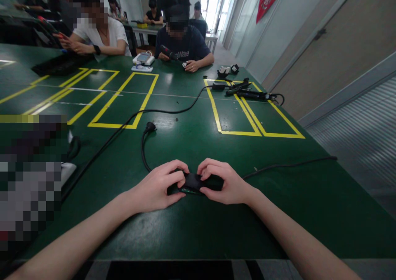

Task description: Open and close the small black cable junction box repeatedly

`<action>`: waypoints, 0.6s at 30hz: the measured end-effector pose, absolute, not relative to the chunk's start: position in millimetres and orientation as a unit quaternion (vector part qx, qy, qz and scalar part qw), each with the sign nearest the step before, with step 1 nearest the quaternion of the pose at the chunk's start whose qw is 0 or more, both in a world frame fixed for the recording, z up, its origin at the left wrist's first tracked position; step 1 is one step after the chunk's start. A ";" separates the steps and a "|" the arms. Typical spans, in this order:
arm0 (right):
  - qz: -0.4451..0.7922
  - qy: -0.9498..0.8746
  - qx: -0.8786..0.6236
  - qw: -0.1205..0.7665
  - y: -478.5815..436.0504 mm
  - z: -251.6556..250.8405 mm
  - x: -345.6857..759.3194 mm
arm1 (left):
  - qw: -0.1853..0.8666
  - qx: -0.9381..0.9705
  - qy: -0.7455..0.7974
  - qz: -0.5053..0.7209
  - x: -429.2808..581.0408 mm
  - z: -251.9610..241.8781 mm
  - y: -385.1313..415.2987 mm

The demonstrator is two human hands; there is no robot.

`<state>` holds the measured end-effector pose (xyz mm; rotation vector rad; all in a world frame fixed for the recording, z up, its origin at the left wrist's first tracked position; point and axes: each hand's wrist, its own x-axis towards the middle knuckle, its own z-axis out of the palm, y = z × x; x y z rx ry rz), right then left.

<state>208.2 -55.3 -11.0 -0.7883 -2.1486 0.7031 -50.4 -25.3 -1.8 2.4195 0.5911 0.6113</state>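
Observation:
A black power adapter point(193, 182) lies near the front middle of the green table, between my two hands. My left hand point(165, 185) grips its left end, fingers curled over the top and thumb at the near side. On the right end, my right hand point(221, 182) holds it the same way, fingertips and thumb pinching the edges. A short black cord with a plug point(150, 127) curves out beyond my left hand. From behind my right hand a black cable point(287, 165) runs to the table's right edge. My fingers hide both ends of the adapter.
Yellow tape rectangles point(136, 121) mark the green table point(185, 234). A long black cord point(167, 111) crosses it toward black tools with cords point(252, 94) at the far right. Co-workers sit opposite, one in a white top point(114, 36), one in a dark shirt point(198, 41).

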 end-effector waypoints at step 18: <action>0.247 -0.853 -0.328 0.322 -56.1 -10.0 207.1 | 0.282 0.901 0.261 0.199 -51.1 -3.3 -18.8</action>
